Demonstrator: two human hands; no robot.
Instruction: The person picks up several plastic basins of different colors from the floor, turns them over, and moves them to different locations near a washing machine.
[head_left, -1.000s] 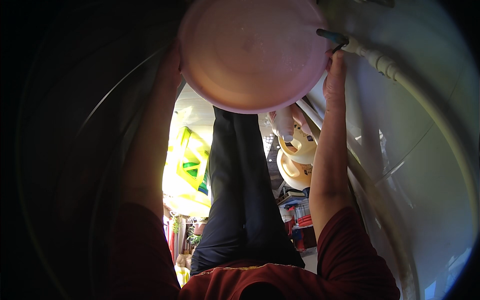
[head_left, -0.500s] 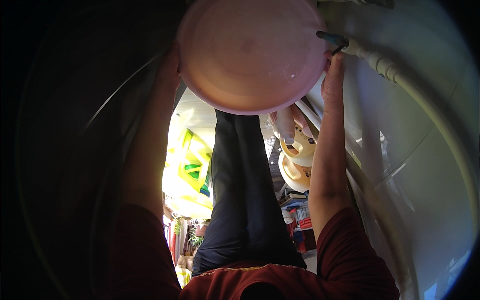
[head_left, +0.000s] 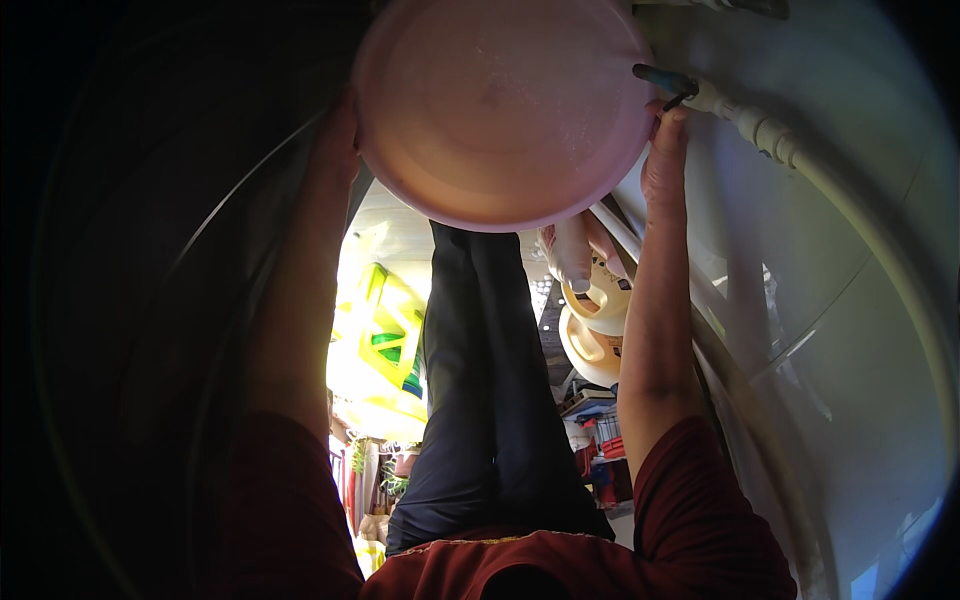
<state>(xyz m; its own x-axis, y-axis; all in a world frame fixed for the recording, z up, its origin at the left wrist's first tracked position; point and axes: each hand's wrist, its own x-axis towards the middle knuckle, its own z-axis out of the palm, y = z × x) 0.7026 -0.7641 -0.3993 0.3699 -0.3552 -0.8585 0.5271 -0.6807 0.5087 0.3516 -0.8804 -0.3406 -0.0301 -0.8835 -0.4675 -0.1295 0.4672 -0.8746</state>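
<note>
A round pink basin fills the top middle of the head view, with small pale specks inside it. I cannot tell for sure whether it holds water. On its left rim, in deep shadow, my left hand grips the edge with the fingers mostly hidden. My right hand is closed on the right rim, thumb upward, its other fingers largely behind the basin. Just above that thumb, a tap with a blue-grey spout and a dark lever points over the rim.
A pale pipe curves from the tap down the right wall. Below the basin at right are cream jugs and a pinkish bottle. A bright yellow-green object stands left of my legs.
The pale specks inside the basin have shifted and spread. Both hands and the basin stay almost exactly where they were.
</note>
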